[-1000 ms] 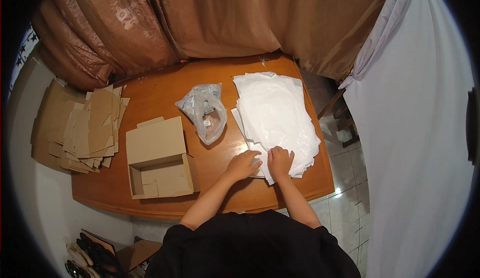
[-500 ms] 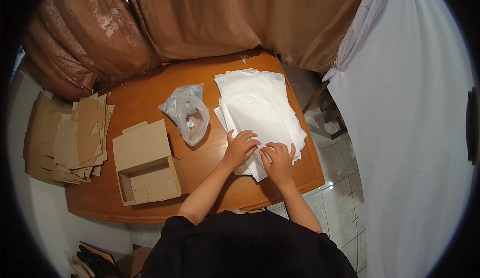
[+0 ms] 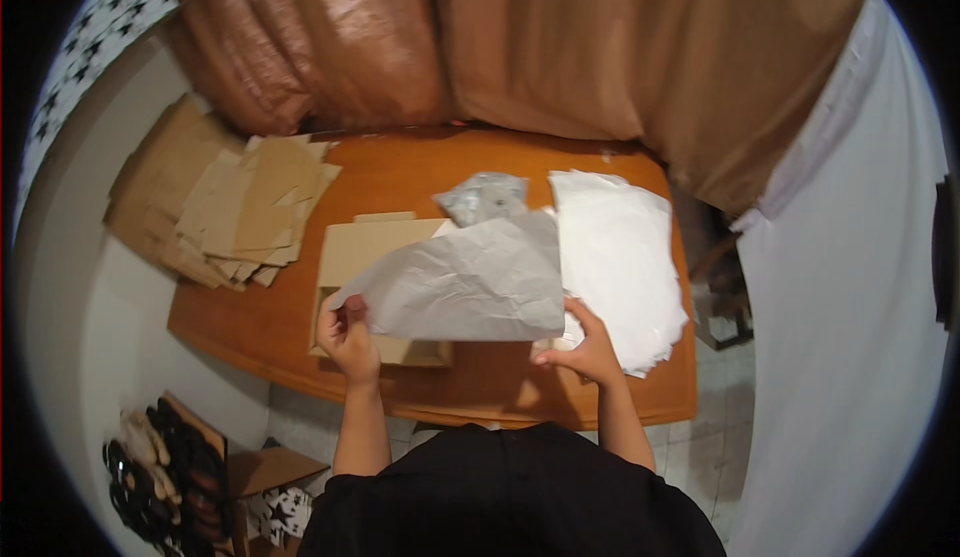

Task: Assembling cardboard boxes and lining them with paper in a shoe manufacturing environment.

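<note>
Far left, hanging over the worktop (image 3: 420, 172) edge: stack of flattened cardboard blanks (image 3: 225, 207), fanned and loose, parked clear of the work area.

Left-centre: open cardboard box (image 3: 372, 247), mouth up, mostly hidden under the sheet. It sits right in front of the person, so the sheet hangs directly above it.

Left hand (image 3: 348, 335): fingers pinched closed on the near-left corner of the white paper sheet (image 3: 470, 282). Corner grip lets the sheet hang flat.

Sheet itself is lifted off the worktop, spread between both hands, creased and slightly sagging, spanning from above the box across to the stack on the right.

Behind it, far centre: crumpled clear plastic bag (image 3: 482, 197), lying on the worktop, untouched.

Right hand (image 3: 580, 349): fingers narrow, at the sheet's near-right corner. Looks like a hold on that corner, but the grip is partly hidden, so I can't tell how firm.

Right: stack of white paper sheets (image 3: 620, 257), edges uneven, just beside the right hand. Close placement makes for a short reach.

Far side: brown curtain (image 3: 520, 47). Near left on the floor: shoes (image 3: 165, 477).
</note>
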The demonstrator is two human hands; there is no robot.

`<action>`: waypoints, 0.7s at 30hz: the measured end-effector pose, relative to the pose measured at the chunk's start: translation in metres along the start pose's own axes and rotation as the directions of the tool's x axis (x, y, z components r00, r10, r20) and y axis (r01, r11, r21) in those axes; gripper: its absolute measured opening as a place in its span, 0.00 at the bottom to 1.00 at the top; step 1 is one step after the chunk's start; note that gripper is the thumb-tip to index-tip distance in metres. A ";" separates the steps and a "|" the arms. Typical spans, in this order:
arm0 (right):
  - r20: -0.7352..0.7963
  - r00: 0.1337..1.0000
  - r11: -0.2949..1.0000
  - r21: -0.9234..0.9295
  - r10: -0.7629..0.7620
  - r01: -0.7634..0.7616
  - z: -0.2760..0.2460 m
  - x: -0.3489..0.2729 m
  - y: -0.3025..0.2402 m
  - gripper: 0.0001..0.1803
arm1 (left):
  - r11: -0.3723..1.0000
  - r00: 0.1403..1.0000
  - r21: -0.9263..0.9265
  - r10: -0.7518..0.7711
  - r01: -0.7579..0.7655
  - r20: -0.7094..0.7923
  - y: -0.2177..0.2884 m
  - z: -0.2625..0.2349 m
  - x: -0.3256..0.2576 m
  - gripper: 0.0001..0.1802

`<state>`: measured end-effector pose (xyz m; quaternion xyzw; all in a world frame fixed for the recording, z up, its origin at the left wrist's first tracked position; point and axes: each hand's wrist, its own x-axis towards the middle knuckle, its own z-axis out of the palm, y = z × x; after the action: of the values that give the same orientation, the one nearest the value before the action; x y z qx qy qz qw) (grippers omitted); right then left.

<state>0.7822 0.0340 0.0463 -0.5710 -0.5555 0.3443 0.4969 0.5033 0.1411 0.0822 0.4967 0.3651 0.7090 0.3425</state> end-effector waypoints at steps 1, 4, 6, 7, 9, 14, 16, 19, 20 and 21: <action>0.094 0.990 0.991 -0.065 -0.109 0.115 0.018 0.009 -0.010 0.35 | 0.999 0.999 0.026 0.020 -0.019 -0.025 0.005 -0.016 0.004 0.11; 0.264 0.948 0.979 -0.047 -0.177 0.196 0.072 0.025 -0.021 0.20 | 0.991 0.982 0.094 0.110 -0.097 -0.154 0.014 -0.059 0.020 0.13; 0.332 0.934 0.990 0.008 -0.133 0.138 0.105 0.027 -0.028 0.15 | 0.979 0.968 0.169 0.147 -0.112 -0.205 0.017 -0.085 0.035 0.13; 0.324 0.945 0.997 0.082 -0.036 0.009 0.121 0.027 -0.040 0.13 | 0.977 0.966 0.184 0.150 -0.111 -0.213 0.021 -0.094 0.044 0.13; 0.251 0.968 0.970 0.227 0.030 -0.089 0.148 0.025 -0.039 0.14 | 0.963 0.947 0.234 0.191 -0.130 -0.258 0.029 -0.097 0.068 0.12; 0.226 0.961 0.968 0.153 0.163 -0.200 0.178 0.030 -0.025 0.16 | 0.965 0.998 0.254 -0.060 0.058 0.000 -0.021 -0.116 0.132 0.10; 0.032 0.995 0.995 0.025 0.098 -0.098 0.191 0.028 0.006 0.17 | 0.976 0.985 0.173 -0.149 0.133 0.083 -0.055 -0.098 0.143 0.11; -0.106 0.993 0.971 -0.229 0.052 -0.076 0.196 0.029 0.027 0.16 | 0.950 0.940 0.245 -0.251 0.194 0.230 -0.114 -0.100 0.154 0.12; -0.172 0.979 0.921 -0.389 -0.109 0.034 0.201 0.027 0.036 0.16 | 0.944 0.920 0.263 -0.274 0.201 0.281 -0.136 -0.103 0.155 0.13; -0.185 0.977 0.917 -0.398 -0.102 0.021 0.205 0.024 0.036 0.16 | 0.937 0.895 0.281 -0.299 0.208 0.332 -0.153 -0.104 0.156 0.14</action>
<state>0.6027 0.0995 -0.0395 -0.6734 -0.5778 0.1497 0.4363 0.3803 0.3314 -0.0029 0.6063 0.4384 0.5027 0.4330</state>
